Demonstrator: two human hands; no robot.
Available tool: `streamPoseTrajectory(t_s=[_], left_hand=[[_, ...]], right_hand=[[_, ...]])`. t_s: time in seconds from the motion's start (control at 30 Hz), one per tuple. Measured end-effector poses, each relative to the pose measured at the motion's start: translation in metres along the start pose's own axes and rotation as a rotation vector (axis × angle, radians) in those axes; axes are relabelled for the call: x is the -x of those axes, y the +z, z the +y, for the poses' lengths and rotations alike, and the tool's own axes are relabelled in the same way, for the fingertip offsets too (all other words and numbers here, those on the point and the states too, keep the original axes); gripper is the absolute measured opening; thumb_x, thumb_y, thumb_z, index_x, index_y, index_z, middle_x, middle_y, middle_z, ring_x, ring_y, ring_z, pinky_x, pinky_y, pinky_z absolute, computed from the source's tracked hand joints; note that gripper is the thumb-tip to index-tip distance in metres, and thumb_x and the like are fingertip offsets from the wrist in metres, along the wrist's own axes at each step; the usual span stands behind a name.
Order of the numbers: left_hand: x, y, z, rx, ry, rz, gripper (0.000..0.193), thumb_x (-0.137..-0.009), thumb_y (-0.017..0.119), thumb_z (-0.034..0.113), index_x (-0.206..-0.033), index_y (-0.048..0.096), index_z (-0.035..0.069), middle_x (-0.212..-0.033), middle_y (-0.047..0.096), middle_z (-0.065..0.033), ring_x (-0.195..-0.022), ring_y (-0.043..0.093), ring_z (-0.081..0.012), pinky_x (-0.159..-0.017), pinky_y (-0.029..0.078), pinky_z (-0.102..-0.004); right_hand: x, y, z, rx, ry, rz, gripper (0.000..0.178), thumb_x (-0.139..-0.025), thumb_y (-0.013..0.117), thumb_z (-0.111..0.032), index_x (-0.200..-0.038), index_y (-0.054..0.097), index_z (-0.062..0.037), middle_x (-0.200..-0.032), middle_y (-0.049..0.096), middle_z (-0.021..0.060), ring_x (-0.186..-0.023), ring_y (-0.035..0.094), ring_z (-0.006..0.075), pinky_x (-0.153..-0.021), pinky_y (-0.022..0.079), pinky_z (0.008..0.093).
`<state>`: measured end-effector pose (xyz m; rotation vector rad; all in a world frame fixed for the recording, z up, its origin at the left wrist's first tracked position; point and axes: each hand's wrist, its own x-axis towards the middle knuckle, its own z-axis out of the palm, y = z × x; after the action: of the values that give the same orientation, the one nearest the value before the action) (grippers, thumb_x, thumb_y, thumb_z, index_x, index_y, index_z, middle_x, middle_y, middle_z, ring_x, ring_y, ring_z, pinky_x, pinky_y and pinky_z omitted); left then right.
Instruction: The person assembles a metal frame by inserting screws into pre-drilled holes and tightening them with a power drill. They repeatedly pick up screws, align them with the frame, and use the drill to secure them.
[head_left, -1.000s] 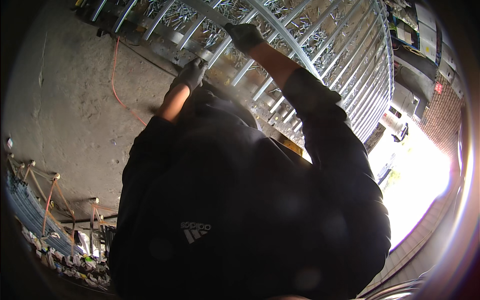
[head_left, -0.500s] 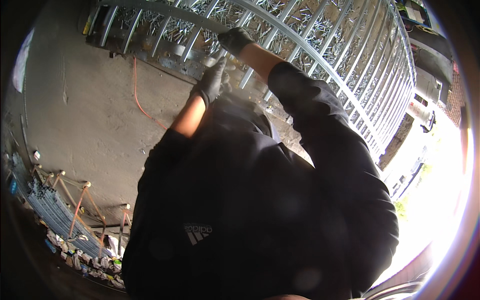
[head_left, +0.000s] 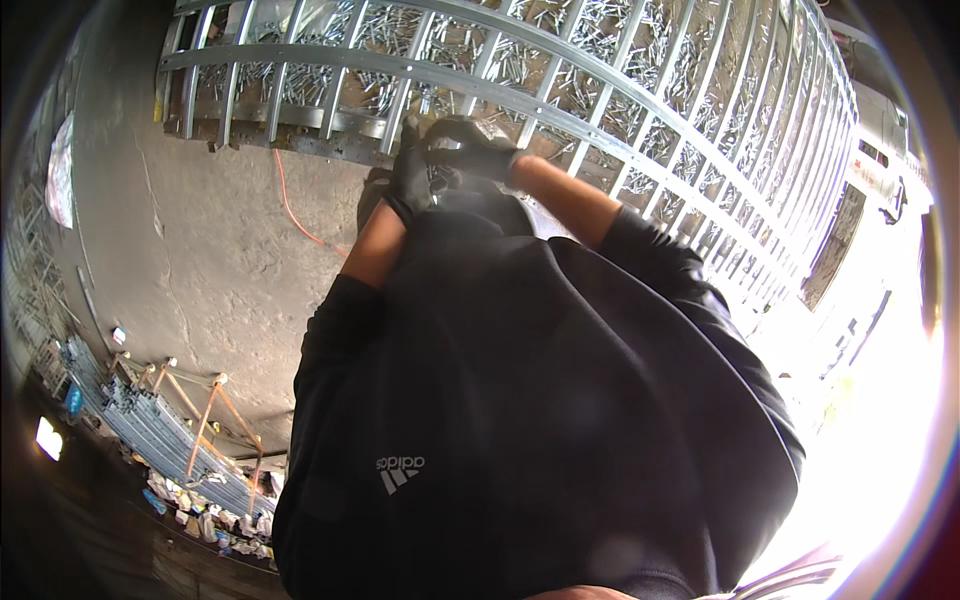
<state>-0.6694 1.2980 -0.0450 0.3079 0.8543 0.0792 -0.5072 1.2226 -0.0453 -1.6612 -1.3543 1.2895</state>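
Gloves first, head view, the only view: both hands wear dark gloves and meet at upper centre of the frame, right at the lower edge of a big steel-stud frame (head_left: pixel 600 110). Left hand (head_left: pixel 408 182) sits just left of centre, fingers curled in, pressed against the right hand; can't tell what, if anything, it grips. Right hand (head_left: pixel 470 148) is a bit higher and to the right, fingers bent over a grey metal rail of the frame, wrapped on it as far as can be seen.

Frame is galvanised metal w/ many parallel studs and long rails, curving from upper left across the top to the right edge. Lots of small silvery bits lie under and behind it.

Black sweatshirt (head_left: pixel 520 420) of the person fills centre and lower frame, sleeves pushed up, bare forearms showing.

Concrete floor (head_left: pixel 200 250) takes the left part; orange cable (head_left: pixel 290 205) snakes over it near the frame's lower-left corner. Lower left: stacked metal profiles (head_left: pixel 150 430) on orange trestles. Right side is blown-out bright daylight.
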Motion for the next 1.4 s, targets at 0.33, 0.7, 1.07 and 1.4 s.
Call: streamPoseTrajectory(t_s=[0.33, 0.7, 1.07, 1.4], left_hand=[[-0.01, 0.051, -0.01, -0.091, -0.15, 0.109, 0.06, -0.099, 0.046, 0.071, -0.106, 0.068, 0.017, -0.081, 0.065, 0.0014, -0.058, 0.056, -0.0125, -0.052, 0.046, -0.0261], [-0.055, 0.012, -0.019, -0.359, -0.071, -0.066, 0.032, -0.106, 0.056, 0.043, -0.107, 0.065, 0.012, -0.065, 0.05, 0.0052, -0.05, 0.052, -0.0099, -0.049, 0.045, -0.0284], [-0.02, -0.061, 0.001, -0.105, 0.001, 0.105, 0.032, -0.107, 0.056, 0.037, -0.109, 0.063, 0.006, -0.065, 0.049, 0.0039, -0.051, 0.05, -0.0127, -0.054, 0.055, -0.0341], [-0.014, -0.087, -0.003, -0.025, 0.013, 0.146, 0.038, -0.108, 0.052, 0.043, -0.112, 0.064, 0.007, -0.062, 0.048, 0.0057, -0.051, 0.062, -0.0163, -0.039, 0.03, -0.0249]], right_hand=[[0.03, 0.0, -0.034, -0.054, 0.533, 0.202, 0.025, -0.092, 0.07, -0.015, -0.115, 0.072, -0.0062, -0.104, 0.075, 0.0159, -0.094, 0.071, 0.029, -0.083, 0.056, 0.0396], [0.028, 0.012, 0.07, -0.49, 0.059, 0.442, 0.023, -0.1, 0.061, -0.008, -0.122, 0.061, -0.0025, -0.111, 0.069, 0.0112, -0.109, 0.063, 0.0153, -0.093, 0.053, 0.0316], [-0.041, -0.037, 0.147, 0.471, 0.033, 0.297, 0.018, -0.102, 0.056, -0.021, -0.107, 0.071, -0.0124, -0.103, 0.072, 0.0107, -0.098, 0.07, 0.0293, -0.087, 0.056, 0.0387], [-0.044, -0.049, 0.1, 0.409, 0.383, 0.246, 0.037, -0.103, 0.044, -0.037, -0.138, 0.054, -0.0305, -0.12, 0.069, 0.0123, -0.097, 0.07, 0.0373, -0.092, 0.053, 0.0478]])
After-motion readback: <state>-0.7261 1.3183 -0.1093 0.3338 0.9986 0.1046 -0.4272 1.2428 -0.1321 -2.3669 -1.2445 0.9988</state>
